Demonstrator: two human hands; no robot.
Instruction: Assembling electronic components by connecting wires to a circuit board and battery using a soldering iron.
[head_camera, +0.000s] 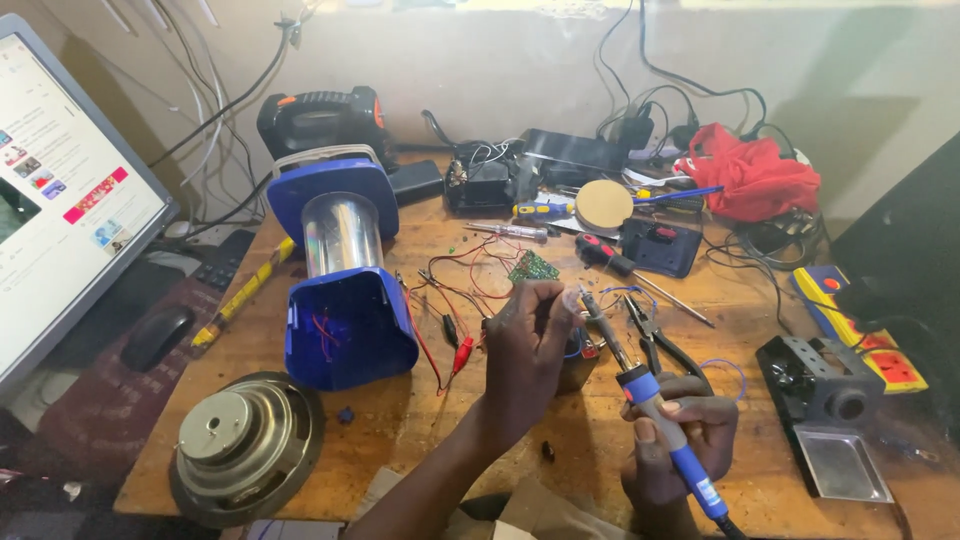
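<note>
Over the wooden tabletop (420, 420), my right hand (680, 440) grips a blue soldering iron (655, 410), while my left hand (525, 350) pinches closed on a small part I cannot make out, beside the opened blue lantern (345, 290) with red wires (322, 335) inside its base.

The right hand (675, 440) grips a blue soldering iron (660, 415), tip up toward the left hand (525, 345), which pinches something small above a part on the desk (420, 425). Nearby lie pliers (660, 340), a blue lantern (345, 280) and a speaker (245, 445).
</note>
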